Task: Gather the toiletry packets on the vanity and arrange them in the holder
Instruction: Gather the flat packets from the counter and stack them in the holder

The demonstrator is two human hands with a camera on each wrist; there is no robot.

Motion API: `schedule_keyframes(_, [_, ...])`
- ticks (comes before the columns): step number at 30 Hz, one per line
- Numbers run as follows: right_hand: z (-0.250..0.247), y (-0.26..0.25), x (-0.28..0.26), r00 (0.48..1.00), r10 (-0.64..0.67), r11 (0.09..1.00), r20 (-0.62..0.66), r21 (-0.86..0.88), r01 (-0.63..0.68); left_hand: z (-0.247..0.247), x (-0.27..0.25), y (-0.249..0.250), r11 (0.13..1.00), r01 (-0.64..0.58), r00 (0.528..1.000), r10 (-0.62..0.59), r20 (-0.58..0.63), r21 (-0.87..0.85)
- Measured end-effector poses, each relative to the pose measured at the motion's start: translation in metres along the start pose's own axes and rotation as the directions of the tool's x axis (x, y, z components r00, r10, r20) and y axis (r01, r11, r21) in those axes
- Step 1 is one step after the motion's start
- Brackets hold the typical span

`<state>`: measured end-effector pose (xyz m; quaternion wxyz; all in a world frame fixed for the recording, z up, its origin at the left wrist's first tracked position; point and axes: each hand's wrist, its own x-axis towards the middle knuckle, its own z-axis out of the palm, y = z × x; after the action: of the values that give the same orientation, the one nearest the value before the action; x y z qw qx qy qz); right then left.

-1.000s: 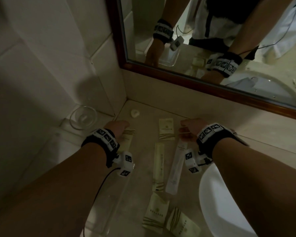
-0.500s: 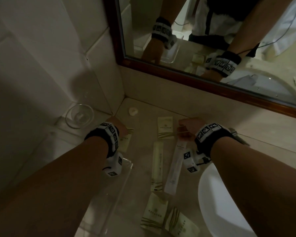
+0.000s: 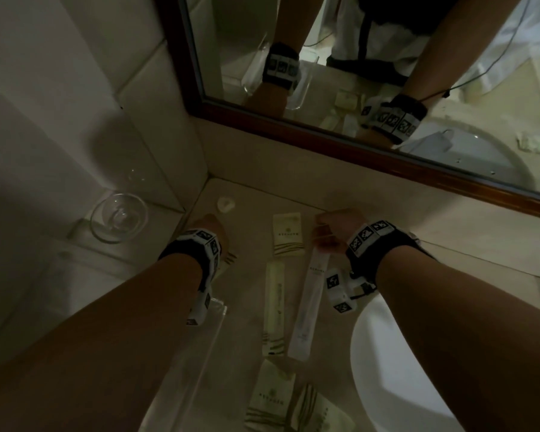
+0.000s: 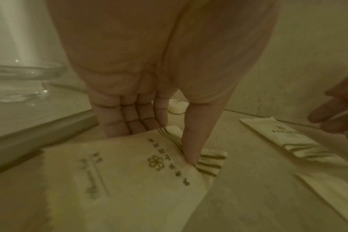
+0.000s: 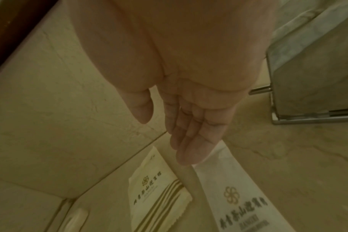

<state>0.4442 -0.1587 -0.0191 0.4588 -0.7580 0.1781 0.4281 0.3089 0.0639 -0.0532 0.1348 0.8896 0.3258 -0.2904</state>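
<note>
My left hand (image 3: 211, 229) pinches a cream packet (image 4: 129, 172) with green stripes, thumb on top and fingers beneath, just beyond the far end of the clear acrylic holder (image 3: 212, 335). My right hand (image 3: 328, 232) has nearly straight fingers (image 5: 187, 150) touching the top end of a long white packet (image 3: 309, 304), thumb apart. A long cream packet (image 3: 275, 310) lies beside it. A square cream packet (image 3: 287, 233) lies between my hands. Two more packets (image 3: 270, 397) lie near the front edge.
A glass bowl (image 3: 119, 218) stands on the ledge at the left. A small white round item (image 3: 225, 204) sits in the back corner. The white sink (image 3: 387, 369) curves in at the right, and a framed mirror (image 3: 356, 145) runs along the back wall.
My left hand has drawn back a little toward the holder and turned, with the cream packet in it. My right hand stays at the end of the white packet.
</note>
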Motion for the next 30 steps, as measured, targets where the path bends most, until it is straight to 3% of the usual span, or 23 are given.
schedule_keyframes(3, [-0.001, -0.002, 0.005, 1.000, 0.016, 1.000, -0.006, 0.009, -0.016, -0.002, 0.005, -0.002, 0.993, -0.098, 0.991, 0.091, 0.098, 0.071])
schedule_keyframes(5, [-0.002, -0.002, 0.008, 1.000, 0.027, 1.000, -0.009, 0.014, -0.027, 0.000, 0.013, -0.005, 0.988, -0.105, 0.989, 0.091, 0.121, 0.117])
schedule_keyframes(12, [-0.008, -0.002, 0.016, 0.999, 0.044, 0.996, 0.003, 0.083, -0.045, 0.011, 0.027, -0.014, 0.998, -0.058, 0.978, 0.054, 0.200, 0.015])
schedule_keyframes(15, [-0.012, -0.007, 0.015, 0.999, 0.033, 0.995, -0.011, 0.095, -0.032, -0.003, 0.013, -0.005, 0.992, -0.086, 0.991, 0.095, 0.093, -0.096])
schedule_keyframes(17, [-0.013, -0.009, 0.015, 1.000, 0.016, 0.996, -0.009, 0.090, -0.015, -0.015, 0.007, 0.000, 0.957, -0.112, 0.992, 0.126, 0.033, -0.269])
schedule_keyframes(19, [-0.010, -0.010, 0.015, 1.000, 0.020, 0.997, 0.005, 0.073, -0.020, -0.028, 0.001, 0.000, 0.857, -0.096, 0.993, 0.119, 0.013, -0.506])
schedule_keyframes(21, [-0.004, -0.010, 0.014, 1.000, 0.016, 0.998, 0.021, 0.066, -0.018, -0.035, -0.004, -0.001, 0.705, -0.087, 0.996, 0.078, -0.045, -0.704])
schedule_keyframes(25, [0.011, -0.012, 0.013, 0.999, 0.012, 0.997, 0.051, 0.071, -0.016, -0.034, -0.018, -0.001, 0.487, -0.048, 0.999, 0.008, -0.050, -0.872])
schedule_keyframes(29, [0.023, -0.016, 0.012, 0.997, -0.013, 1.000, 0.074, 0.029, 0.011, -0.024, -0.025, -0.004, 0.157, 0.078, 0.997, 0.016, 0.081, -0.985])
schedule_keyframes(30, [0.025, -0.017, 0.011, 0.998, -0.025, 1.000, 0.058, 0.009, 0.024, -0.021, -0.023, -0.007, 0.110, 0.106, 0.994, 0.012, 0.108, -0.988])
